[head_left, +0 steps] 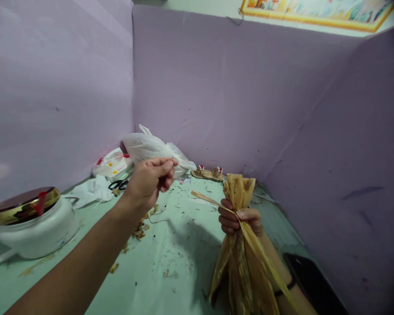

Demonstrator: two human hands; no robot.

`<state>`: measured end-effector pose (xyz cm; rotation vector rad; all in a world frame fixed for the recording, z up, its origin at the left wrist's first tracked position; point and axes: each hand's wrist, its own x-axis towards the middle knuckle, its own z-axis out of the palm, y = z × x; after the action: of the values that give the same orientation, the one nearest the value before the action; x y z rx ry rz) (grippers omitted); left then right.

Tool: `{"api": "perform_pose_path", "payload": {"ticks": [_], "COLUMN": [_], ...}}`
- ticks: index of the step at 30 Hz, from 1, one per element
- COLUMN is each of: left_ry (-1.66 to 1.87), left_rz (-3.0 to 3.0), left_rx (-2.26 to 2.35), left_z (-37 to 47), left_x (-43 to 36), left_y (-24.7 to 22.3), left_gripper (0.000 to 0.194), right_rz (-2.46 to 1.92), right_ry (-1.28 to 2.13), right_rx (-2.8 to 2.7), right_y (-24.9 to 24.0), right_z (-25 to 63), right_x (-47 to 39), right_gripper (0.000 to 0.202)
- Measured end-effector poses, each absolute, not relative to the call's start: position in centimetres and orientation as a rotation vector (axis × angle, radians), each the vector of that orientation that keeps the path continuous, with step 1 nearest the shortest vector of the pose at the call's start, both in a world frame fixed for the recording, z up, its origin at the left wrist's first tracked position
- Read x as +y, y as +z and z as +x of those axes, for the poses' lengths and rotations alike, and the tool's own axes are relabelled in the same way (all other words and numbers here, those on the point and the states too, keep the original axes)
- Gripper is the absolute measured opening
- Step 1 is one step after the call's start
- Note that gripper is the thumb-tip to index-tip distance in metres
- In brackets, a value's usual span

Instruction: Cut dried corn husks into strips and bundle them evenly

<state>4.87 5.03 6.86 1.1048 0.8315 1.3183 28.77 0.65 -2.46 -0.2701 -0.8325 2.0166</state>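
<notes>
My right hand (243, 218) is wrapped round a bundle of dried corn husks (243, 267). The bundle's short, cut-looking end sticks up above the fist, and long tan strips hang below it. One narrow strip points out to the left from under the fingers. My left hand (154, 179) is raised over the table, apart from the bundle, with thumb and forefinger pinched together. Whether anything thin is in that pinch, I cannot make out. Behind the left hand lies a white plastic bag (147, 146).
A white pot (42, 232) with a gold-rimmed lid (22, 205) stands at left. Beyond are crumpled tissue (92, 192), black-handled scissors (118, 184) and a tissue pack (113, 165). A small woven piece (207, 174) lies at the back, a phone (311, 280) at right. Husk scraps (139, 229) litter the table.
</notes>
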Motion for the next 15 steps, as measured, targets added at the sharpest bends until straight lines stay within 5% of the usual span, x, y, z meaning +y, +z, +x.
{"api": "perform_pose_path", "payload": {"ticks": [2, 9, 15], "left_ry": [1.351, 0.550, 0.654], "left_rz": [1.195, 1.700, 1.597], "left_rx": [0.947, 1.021, 1.005], "left_z": [5.6, 10.9, 12.1], "left_x": [5.9, 6.4, 6.0], "left_y": [7.4, 6.4, 5.4], "left_gripper": [0.007, 0.008, 0.011], "right_rz": [-0.272, -0.314, -0.420], "right_ry": [2.026, 2.057, 2.062], "right_rx": [-0.839, -0.926, -0.884], "right_y": [-2.5, -2.1, -2.2], "right_z": [28.6, 28.1, 28.0], "right_x": [0.5, 0.7, 0.6], "right_gripper": [0.021, 0.018, 0.021]}}
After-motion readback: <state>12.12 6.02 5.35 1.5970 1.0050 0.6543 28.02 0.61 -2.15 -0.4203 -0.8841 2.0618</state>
